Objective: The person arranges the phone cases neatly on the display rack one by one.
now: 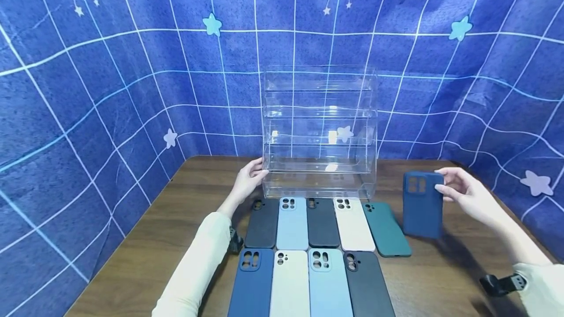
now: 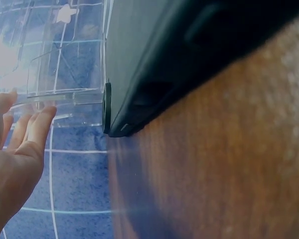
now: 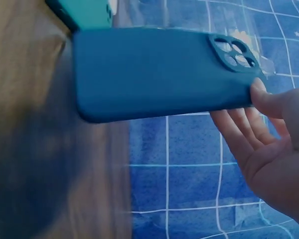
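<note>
In the head view my right hand [image 1: 469, 197] holds a dark blue phone case [image 1: 423, 212] upright, pinching its upper right edge between thumb and fingers. Its camera cutouts are at the top, and it appears raised off the table. The right wrist view shows the same case with the thumb [image 3: 260, 92] on its back. My left hand [image 1: 248, 180] touches the lower left side of a clear tiered rack [image 1: 319, 180], fingers fairly straight. The left wrist view shows the fingers [image 2: 40, 124] against the rack's edge. No phone case stands on the rack's tiers.
Phone cases lie in two rows before the rack: black [image 1: 262, 224], light blue [image 1: 292, 224], white [image 1: 354, 224] and green [image 1: 387, 229] in the back; dark blue [image 1: 251, 287], cream [image 1: 289, 287] and others in front. A patterned blue cloth [image 1: 132, 87] hangs behind the wooden table [image 1: 145, 268].
</note>
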The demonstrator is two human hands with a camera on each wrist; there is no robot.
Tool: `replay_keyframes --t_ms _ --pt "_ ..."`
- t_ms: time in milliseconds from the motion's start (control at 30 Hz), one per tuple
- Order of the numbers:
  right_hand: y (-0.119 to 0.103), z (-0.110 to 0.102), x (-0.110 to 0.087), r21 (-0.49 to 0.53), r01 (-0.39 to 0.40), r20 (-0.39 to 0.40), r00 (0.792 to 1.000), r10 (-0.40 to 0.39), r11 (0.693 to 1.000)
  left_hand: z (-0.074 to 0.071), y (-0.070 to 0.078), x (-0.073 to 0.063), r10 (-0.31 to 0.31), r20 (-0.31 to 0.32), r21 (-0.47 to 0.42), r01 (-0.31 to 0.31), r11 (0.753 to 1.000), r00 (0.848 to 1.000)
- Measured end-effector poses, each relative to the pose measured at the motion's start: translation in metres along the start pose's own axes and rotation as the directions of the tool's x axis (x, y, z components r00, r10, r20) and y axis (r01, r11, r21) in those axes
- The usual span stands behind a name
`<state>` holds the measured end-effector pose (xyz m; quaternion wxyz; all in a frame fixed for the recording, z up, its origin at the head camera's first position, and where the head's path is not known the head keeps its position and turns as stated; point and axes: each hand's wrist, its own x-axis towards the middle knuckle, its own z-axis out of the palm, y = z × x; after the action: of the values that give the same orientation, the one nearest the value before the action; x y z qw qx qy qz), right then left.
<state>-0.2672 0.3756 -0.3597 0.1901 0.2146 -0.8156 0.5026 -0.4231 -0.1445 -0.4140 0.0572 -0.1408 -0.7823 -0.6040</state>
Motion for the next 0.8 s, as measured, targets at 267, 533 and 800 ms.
replay_keyframes --t_ms 267,533,800 --pt "-0.014 -0.001 0.026 0.092 0.047 -0.067 0.997 -0.041 0.995 0.001 -0.004 0.0 0.031 -0.015 0.037 -0.031 0.999 0.999" --pt "-0.034 0.0 0.054 0.145 0.048 -0.21 0.978 -0.016 0.988 -0.001 -0.006 0.0 0.028 -0.022 0.061 -0.027 0.998 0.999" --pt "-0.055 0.001 0.083 0.173 0.07 -0.235 0.972 -0.028 0.982 -0.001 -0.005 0.0 0.038 -0.015 0.05 -0.037 0.998 0.999"
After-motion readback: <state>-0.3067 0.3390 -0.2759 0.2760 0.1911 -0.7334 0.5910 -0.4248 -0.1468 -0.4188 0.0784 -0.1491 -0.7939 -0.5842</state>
